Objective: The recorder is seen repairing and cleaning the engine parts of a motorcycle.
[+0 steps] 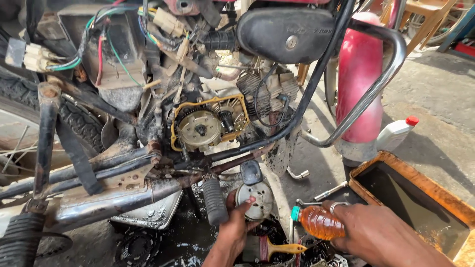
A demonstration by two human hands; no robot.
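Observation:
My left hand [231,232] grips a round grey metal engine part [255,199] low in the middle, just right of a black rubber footpeg [215,200]. My right hand [381,232] holds a small plastic bottle of orange liquid [320,222] with a teal cap, lying sideways and pointing toward that round part. Above them is the motorcycle's open engine side, where a round clutch plate [199,129] sits inside a yellow gasket outline [213,101].
A rusty orange tray [420,185] of dirty liquid stands at the right, a white bottle with a red cap [396,132] behind it. A yellow-handled brush [279,248] and metal tools [329,191] lie on the oily ground. The frame, exhaust pipe [114,202] and rear tyre [74,116] fill the left.

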